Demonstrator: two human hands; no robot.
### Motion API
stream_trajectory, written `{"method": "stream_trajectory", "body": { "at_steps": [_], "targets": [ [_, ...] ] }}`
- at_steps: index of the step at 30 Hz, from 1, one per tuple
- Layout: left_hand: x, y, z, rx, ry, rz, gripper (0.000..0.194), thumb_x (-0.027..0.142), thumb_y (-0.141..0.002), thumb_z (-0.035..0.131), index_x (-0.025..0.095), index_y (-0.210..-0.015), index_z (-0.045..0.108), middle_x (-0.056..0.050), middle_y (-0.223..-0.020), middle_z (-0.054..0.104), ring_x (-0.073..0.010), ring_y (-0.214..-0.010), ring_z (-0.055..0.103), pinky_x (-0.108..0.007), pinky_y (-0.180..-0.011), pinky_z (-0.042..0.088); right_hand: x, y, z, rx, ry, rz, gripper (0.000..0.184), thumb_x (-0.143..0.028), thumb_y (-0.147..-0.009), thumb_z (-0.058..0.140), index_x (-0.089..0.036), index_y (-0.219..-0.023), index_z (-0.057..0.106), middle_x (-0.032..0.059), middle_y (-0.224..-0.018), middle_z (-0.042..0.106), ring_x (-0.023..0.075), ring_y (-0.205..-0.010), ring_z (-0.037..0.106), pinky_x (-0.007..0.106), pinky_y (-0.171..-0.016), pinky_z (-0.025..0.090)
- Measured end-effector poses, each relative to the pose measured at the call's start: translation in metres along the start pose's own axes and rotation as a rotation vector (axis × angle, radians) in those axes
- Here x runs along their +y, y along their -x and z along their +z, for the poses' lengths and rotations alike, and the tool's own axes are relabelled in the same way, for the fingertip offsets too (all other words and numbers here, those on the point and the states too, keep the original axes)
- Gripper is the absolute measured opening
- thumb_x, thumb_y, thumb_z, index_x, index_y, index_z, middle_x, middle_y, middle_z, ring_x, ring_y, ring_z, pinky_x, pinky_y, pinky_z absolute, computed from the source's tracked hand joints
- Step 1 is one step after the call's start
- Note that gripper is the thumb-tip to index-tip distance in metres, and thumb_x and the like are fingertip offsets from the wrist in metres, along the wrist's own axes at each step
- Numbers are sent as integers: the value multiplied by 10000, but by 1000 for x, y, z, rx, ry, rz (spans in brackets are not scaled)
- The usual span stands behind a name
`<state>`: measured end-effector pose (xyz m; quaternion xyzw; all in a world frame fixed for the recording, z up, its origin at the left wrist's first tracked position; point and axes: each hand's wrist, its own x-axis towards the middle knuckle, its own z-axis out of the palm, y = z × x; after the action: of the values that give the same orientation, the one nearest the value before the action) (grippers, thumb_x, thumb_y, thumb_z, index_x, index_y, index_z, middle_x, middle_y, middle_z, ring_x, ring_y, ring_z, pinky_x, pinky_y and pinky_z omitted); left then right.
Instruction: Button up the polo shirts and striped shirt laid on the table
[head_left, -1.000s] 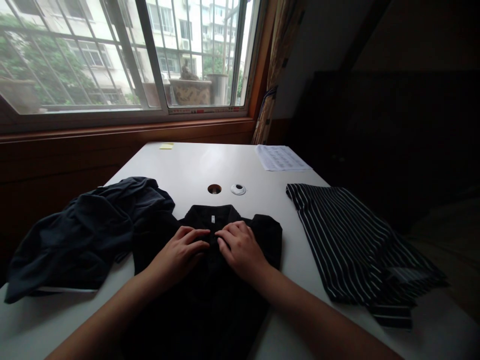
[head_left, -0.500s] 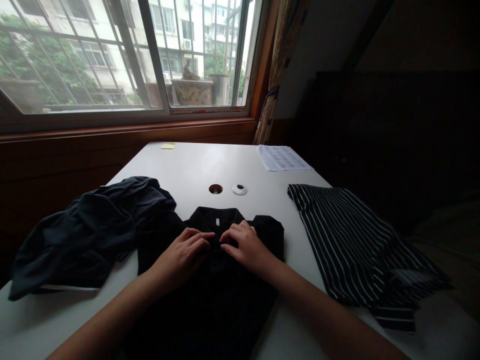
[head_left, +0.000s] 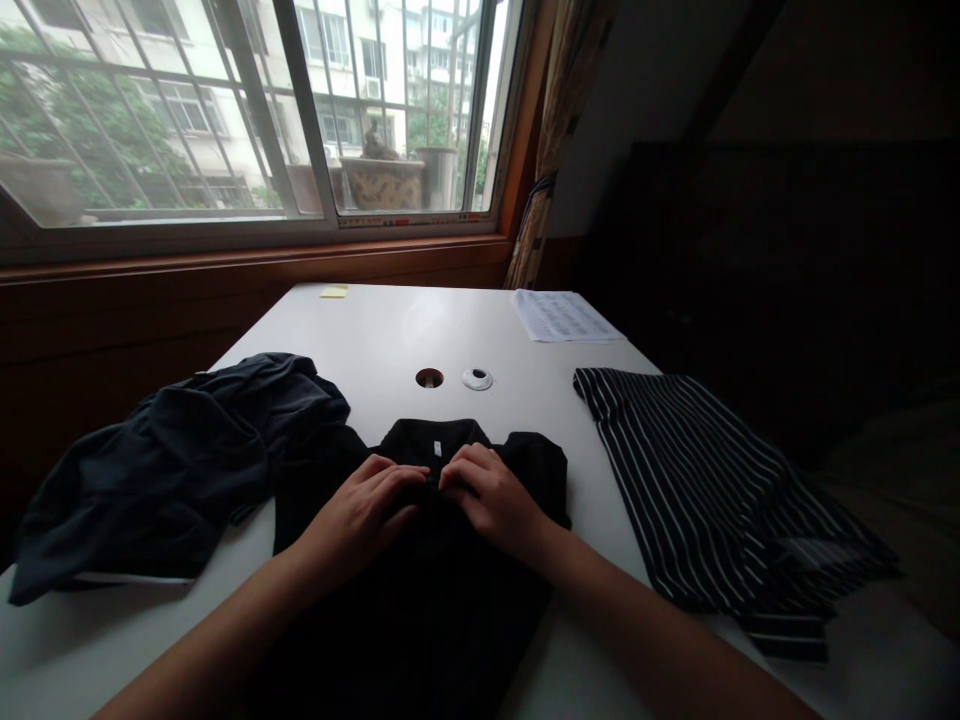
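A black collared shirt (head_left: 405, 620) lies front up on the white table, its collar towards the window and a small pale label showing inside the neck. My left hand (head_left: 367, 505) rests at the left side of the neck opening, fingers bent together on the cloth. Opposite it, my right hand (head_left: 491, 495) pinches the fabric at the right side of the opening. The fingertips nearly meet below the label. Exactly what lies between them is hidden by the fingers and the dark cloth.
A crumpled dark blue garment (head_left: 180, 450) lies on the left of the white table (head_left: 375, 340). To the right is a black-and-white striped garment (head_left: 697, 480). Further back are a cable hole (head_left: 430, 378), its white cover ring (head_left: 477, 379), printed papers (head_left: 566, 317) and a yellow note (head_left: 334, 291).
My right fingers have closed in more tightly, and my left fingers now lie closer together at the neck opening. The collar has shifted very slightly towards me.
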<state>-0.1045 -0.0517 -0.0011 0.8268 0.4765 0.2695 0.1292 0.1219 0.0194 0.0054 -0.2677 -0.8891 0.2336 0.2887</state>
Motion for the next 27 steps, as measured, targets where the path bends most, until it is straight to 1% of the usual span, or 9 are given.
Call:
{"method": "stream_trajectory", "body": {
  "at_steps": [2,3,6,8,10,16,20,23,27],
  "targets": [
    [-1,-1,0,14,-10,10,394,238,-936,618,251,-1309,494,-41,-1217,637,-223,-1060,520,-388,-937,481,-2,2,1,23,-54,-52,164,-84,-902,555,-224,-933,635,27,-939,622,180,-891,573,338,-834,466],
    [0,-1,-1,14,-20,25,376,250,-934,624,257,-1293,514,-39,-1175,649,-223,-1032,526,-386,-920,478,-3,3,1,30,-70,-84,175,-94,-919,529,-227,-950,638,33,-951,623,178,-889,583,333,-830,485],
    [2,-3,-2,20,-45,77,201,267,-938,617,245,-1138,608,-35,-1030,669,-215,-919,536,-384,-866,461,-4,7,2,62,-73,-206,217,-101,-946,468,-227,-998,636,49,-988,628,185,-948,606,357,-910,518],
    [5,-2,-2,48,-41,96,110,261,-934,615,221,-1037,626,-35,-941,667,-209,-863,530,-382,-840,448,-6,8,2,85,-70,-278,235,-96,-954,445,-225,-1027,627,47,-981,628,180,-970,617,397,-1016,494],
    [9,-1,-3,87,-31,99,70,242,-922,616,203,-980,619,-34,-878,661,-206,-834,525,-380,-819,440,-8,9,1,105,-71,-320,246,-93,-961,431,-231,-1048,615,32,-942,624,164,-927,633,422,-1084,460],
    [17,0,-4,201,-7,112,32,200,-889,585,175,-893,606,-38,-772,637,-186,-732,539,-341,-711,442,-11,9,0,198,-92,-423,240,-75,-954,445,-207,-1056,618,10,-907,613,129,-832,651,440,-1132,433],
    [21,-1,-5,267,25,95,17,179,-852,619,173,-867,613,-23,-736,619,-171,-686,541,-300,-654,440,-9,10,2,217,-114,-435,229,-62,-943,472,-196,-1044,628,15,-921,603,130,-830,657,440,-1152,415],
    [25,-1,-5,316,41,80,47,160,-833,644,179,-868,618,-13,-736,638,-172,-711,564,-293,-687,459,-8,10,3,215,-122,-427,226,-53,-933,495,-201,-1049,622,14,-928,579,126,-819,646,443,-1157,410],
    [27,0,-6,319,88,43,65,157,-829,665,186,-877,632,-4,-736,636,-159,-701,570,-251,-637,452,-7,9,3,191,-142,-416,218,-69,-942,483,-217,-1047,604,0,-920,548,110,-764,609,458,-1150,419]
  ]
}}
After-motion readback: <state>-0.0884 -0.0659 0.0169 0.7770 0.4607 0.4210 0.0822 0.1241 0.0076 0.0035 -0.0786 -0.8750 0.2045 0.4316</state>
